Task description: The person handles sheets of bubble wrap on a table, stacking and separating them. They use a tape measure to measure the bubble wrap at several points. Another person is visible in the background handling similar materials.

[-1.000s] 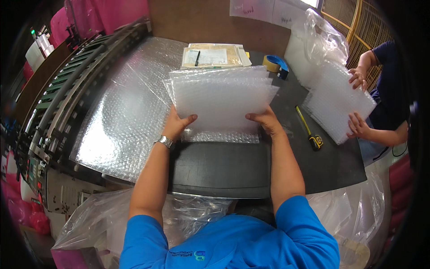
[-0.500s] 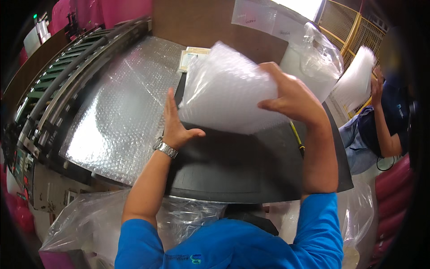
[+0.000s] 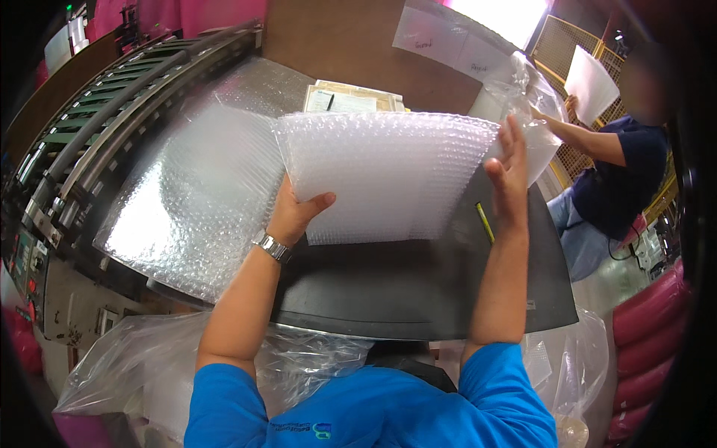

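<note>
A stack of clear bubble wrap sheets [image 3: 388, 175] stands raised above the black tabletop [image 3: 373, 291], its broad face toward me. My left hand [image 3: 295, 213] grips the left edge, thumb across the front and the other fingers hidden behind. Beside the right edge, my right hand [image 3: 509, 175] is open with fingers stretched upward. Whether its palm touches the sheets I cannot tell.
To the left, bubble wrap [image 3: 179, 209] lies beside a roller conveyor [image 3: 112, 104]. Behind the stack are papers with a pen [image 3: 340, 101]. A slim yellow-and-black tool [image 3: 485, 222] lies at right. A co-worker [image 3: 612, 164] holds a white sheet [image 3: 591, 84].
The bubble wrap has come upright and squarer to me. My left hand has closed on its left edge; my right hand has let go of the corner and opened flat beside the right edge.
</note>
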Available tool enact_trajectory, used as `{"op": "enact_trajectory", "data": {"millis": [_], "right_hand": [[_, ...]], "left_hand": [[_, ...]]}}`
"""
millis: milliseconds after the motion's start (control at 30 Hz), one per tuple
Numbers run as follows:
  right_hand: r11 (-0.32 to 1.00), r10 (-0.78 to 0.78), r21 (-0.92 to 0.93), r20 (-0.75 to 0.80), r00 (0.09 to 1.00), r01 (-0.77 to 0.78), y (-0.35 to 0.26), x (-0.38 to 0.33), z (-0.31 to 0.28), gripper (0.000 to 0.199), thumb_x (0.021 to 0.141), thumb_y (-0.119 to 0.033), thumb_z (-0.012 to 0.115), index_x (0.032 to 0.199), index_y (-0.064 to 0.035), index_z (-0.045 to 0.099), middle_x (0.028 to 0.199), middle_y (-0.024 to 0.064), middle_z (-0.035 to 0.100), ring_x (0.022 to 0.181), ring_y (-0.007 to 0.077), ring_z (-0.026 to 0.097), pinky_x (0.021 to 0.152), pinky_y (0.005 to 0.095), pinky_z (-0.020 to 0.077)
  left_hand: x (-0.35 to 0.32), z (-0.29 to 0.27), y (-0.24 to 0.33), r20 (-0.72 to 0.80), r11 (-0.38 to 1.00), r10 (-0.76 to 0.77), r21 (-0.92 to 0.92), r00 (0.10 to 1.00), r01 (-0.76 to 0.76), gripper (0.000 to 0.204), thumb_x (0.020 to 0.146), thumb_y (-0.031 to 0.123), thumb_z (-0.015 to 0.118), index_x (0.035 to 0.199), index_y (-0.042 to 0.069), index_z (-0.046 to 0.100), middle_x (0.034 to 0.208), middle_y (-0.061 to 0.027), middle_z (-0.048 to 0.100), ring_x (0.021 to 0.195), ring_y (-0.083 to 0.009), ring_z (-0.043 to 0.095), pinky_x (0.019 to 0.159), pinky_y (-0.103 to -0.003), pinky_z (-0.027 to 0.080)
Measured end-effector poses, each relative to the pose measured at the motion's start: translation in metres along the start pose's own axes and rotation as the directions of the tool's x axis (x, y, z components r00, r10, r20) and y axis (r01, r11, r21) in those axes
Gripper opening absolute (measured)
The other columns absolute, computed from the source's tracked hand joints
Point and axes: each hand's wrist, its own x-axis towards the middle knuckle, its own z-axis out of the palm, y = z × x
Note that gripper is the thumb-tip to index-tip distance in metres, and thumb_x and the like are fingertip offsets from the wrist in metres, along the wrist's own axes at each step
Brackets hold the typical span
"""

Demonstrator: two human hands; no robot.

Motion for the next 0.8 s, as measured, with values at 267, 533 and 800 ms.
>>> {"op": "enact_trajectory", "data": {"millis": [267, 533, 800], "right_hand": [[0.809, 0.495, 0.282, 0.144, 0.857, -0.515, 0.071, -0.092, 0.019, 0.091, 0.060, -0.051, 0.071, 0.127, -0.0033, 0.032, 0.123, 0.0108, 0.040, 0.116, 0.0219, 0.036, 0.096, 0.0338, 0.0275], [0.699, 0.137, -0.662, -0.247, 0.959, -0.270, 0.100, -0.105, -0.084, 0.055, 0.072, -0.026, 0.067, 0.119, -0.0071, 0.046, 0.120, 0.0131, 0.043, 0.112, 0.0264, 0.041, 0.094, 0.0360, 0.0324], [0.029, 0.694, -0.776, -0.438, 0.571, -0.630, 0.126, -0.146, -0.158, 0.056, 0.076, -0.052, 0.051, 0.120, -0.0174, 0.046, 0.124, 0.0101, 0.043, 0.114, 0.0286, 0.040, 0.094, 0.0453, 0.0285]], "left_hand": [[-0.005, 0.009, -0.029, -0.027, 0.968, -0.181, 0.173, 0.983, 0.183, 0.064, 0.064, 0.025, 0.075, 0.113, 0.000, 0.041, 0.102, -0.0111, 0.055, 0.095, -0.0180, 0.052, 0.082, -0.031, 0.042], [-0.007, 0.000, -0.014, -0.221, 0.829, 0.155, 0.560, 0.963, -0.005, 0.051, 0.072, 0.016, 0.069, 0.110, 0.001, 0.040, 0.100, -0.0112, 0.054, 0.090, -0.0178, 0.053, 0.078, -0.030, 0.044], [-0.005, -0.001, -0.022, -0.234, 0.767, 0.348, 0.628, 0.908, -0.132, 0.052, 0.070, 0.022, 0.071, 0.107, 0.001, 0.041, 0.090, -0.0139, 0.059, 0.081, -0.0211, 0.059, 0.069, -0.032, 0.047]]}}
